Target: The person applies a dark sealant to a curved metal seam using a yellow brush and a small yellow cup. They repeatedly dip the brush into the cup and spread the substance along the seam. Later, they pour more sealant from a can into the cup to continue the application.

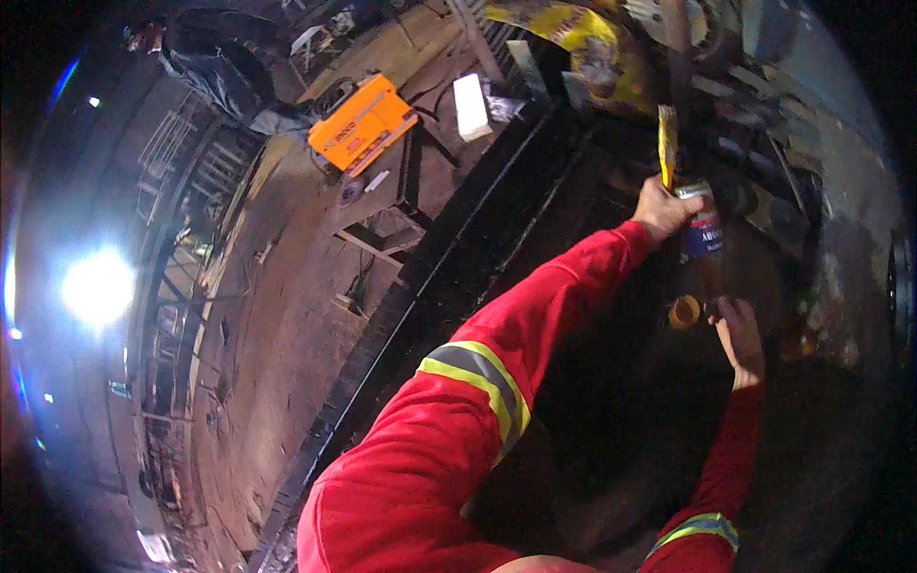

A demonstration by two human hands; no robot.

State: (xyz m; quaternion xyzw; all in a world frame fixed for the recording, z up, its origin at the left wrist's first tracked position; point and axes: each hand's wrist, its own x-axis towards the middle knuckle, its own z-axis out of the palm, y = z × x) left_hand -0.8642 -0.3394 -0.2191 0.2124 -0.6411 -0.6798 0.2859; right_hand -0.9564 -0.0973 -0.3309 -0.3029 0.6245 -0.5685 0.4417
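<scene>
My left hand (661,212), at the end of a red sleeve, is closed around a yellow paintbrush (667,148) that points up and away. Against the same hand is a container (705,234) with a blue and red label and a pale metallic end; I cannot tell whether those fingers grip it too. Below it, my right hand (740,336) has its fingers curled in shadow, and what they hold is hidden. Just left of those fingertips shows a small round amber-brown thing (684,312), perhaps a cup or lid.
A long black metal beam (458,229) runs diagonally left of my arms. Beyond it stand an orange machine (363,124) on a low metal stand (387,215) and a white box (472,107). A yellow bag (583,43) lies at the far end. A bright light (98,286) glares at left.
</scene>
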